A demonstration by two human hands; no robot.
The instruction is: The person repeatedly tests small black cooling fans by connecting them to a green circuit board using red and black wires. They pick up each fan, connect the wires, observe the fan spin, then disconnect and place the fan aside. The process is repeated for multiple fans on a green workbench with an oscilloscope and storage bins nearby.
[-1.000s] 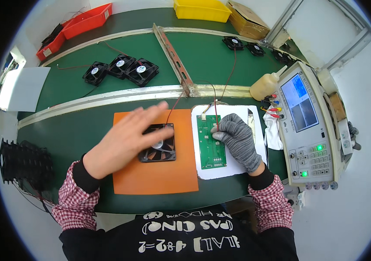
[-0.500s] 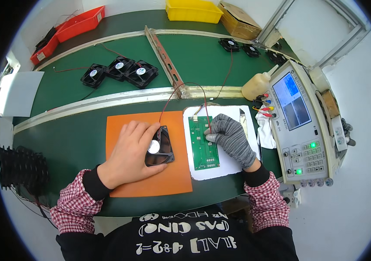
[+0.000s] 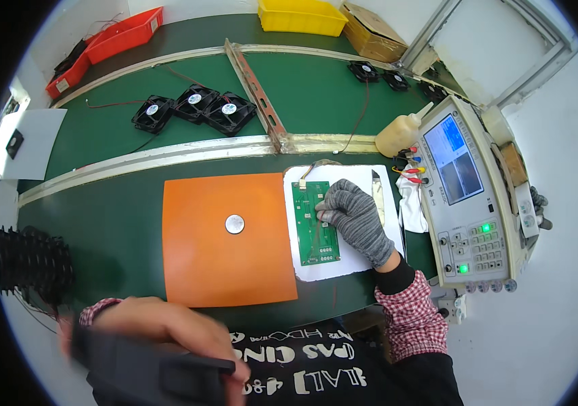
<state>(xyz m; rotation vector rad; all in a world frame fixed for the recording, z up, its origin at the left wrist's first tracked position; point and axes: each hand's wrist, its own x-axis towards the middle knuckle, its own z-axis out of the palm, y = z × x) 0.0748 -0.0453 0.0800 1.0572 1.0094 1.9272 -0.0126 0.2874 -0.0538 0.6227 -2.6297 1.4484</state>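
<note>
Close to me at the lower left, my left hand (image 3: pixel 187 331) grips a black cooling fan (image 3: pixel 147 372), both smeared by motion. The fan is raised off the orange mat (image 3: pixel 201 271), where a round silver disc (image 3: pixel 235 224) lies bare. My right hand (image 3: pixel 355 220), in a grey striped glove, pinches the fan's thin red wire (image 3: pixel 321 216) over a green circuit board (image 3: pixel 307 233). That board rests on a white pad (image 3: pixel 357 260), with a cable plugged in at its top edge.
On the right stands a test instrument (image 3: pixel 461 196) with a lit screen, beside a glue bottle (image 3: pixel 398 135). Several black fans (image 3: pixel 194 108) sit on the green shelf behind a metal rail. More fans are stacked (image 3: pixel 32 260) at the left. Red (image 3: pixel 125 35) and yellow bins (image 3: pixel 302 17) line the back.
My left hand has lifted the fan off the mat and brought it toward me, uncovering the silver disc. The red wire's loop has gone from above the board. My right hand stays over the board.
</note>
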